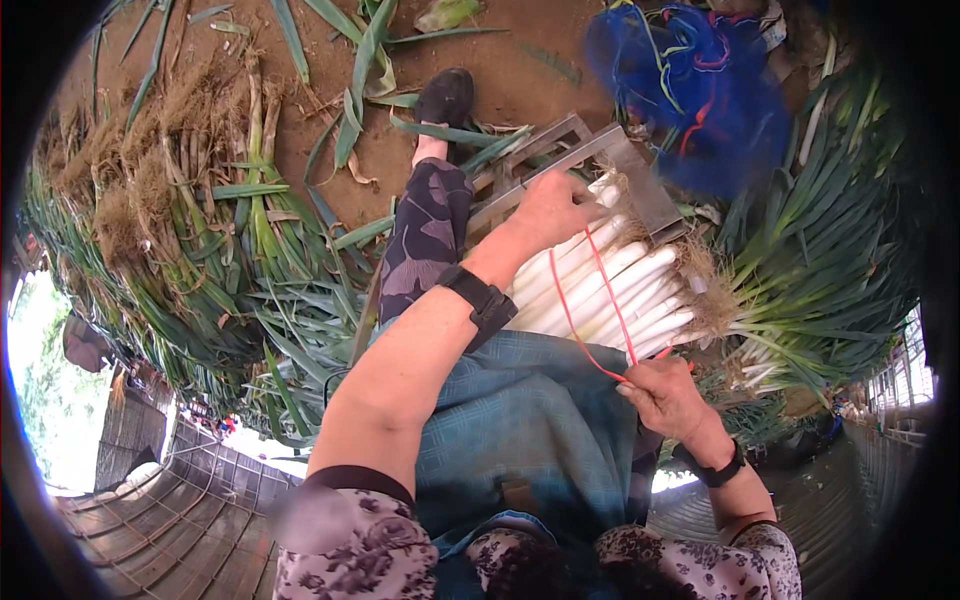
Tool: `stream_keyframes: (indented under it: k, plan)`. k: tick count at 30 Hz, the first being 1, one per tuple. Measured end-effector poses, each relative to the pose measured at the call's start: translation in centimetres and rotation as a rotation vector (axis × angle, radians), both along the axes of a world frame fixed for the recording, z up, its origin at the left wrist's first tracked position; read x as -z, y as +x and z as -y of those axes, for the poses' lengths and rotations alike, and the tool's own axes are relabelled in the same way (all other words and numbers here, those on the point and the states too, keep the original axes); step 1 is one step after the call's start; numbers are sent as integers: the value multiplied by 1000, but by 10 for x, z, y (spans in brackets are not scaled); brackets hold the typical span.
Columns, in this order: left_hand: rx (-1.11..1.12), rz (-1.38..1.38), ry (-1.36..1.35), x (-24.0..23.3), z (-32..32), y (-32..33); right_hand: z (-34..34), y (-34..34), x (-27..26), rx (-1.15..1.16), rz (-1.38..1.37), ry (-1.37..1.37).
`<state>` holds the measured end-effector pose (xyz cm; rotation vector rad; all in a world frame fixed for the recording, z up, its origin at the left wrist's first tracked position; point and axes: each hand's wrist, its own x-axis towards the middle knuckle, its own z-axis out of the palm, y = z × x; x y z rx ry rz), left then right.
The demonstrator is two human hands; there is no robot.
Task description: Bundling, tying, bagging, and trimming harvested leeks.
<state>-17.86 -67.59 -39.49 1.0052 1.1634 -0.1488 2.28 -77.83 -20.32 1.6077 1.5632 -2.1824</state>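
A bundle of leeks [630, 281] with white stalks and trimmed, bushy roots [709, 289] lies before me in a metal frame [645, 180]. Two strands of red tie tape [609, 289] run over the stalks and meet at my right hand [664, 397]. That hand pinches the tape at the near side of the bundle, above my apron. At the far side, my left hand [551, 210] has its fingers curled down by the outermost stalks, where one strand ends beneath it. Whether the left fingers grip tape or leek is hidden. The leaf ends of the bundle are out of sight.
Untied leeks with long roots [172, 150] are heaped on the left. More green leeks [817, 262] lie at the right. Blue netting [690, 90] with coloured cords rests at the far right. Loose leaves [367, 67] litter the dirt floor [510, 60] around my shoe.
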Motion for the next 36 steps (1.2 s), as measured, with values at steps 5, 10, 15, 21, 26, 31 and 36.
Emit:
stream_keyframes:
  k: [5, 10, 15, 21, 26, 31, 36]
  plan:
    - [129, 78, -26, 6, -5, 1, -6, 7, -10, 13, 16, 21]
    - [306, 147, -145, 22, -31, 8, 0, 11, -3, 89, -4, -66]
    - [351, 112, 17, 9, -20, 14, 4, 6, -11, 96, 26, 30]
    - [123, -19, 176, -2, -1, 0, 1, 14, -20, 350, 99, -75]
    - [293, -174, 121, -83, -13, -22, -6, 26, -17, 398, 197, -103]
    - [347, -170, 105, -187, 70, -12, -21, 16, -2, 348, 305, 8]
    - [275, -207, 115, -187, 85, -3, -25, 4, 9, 346, 256, -138]
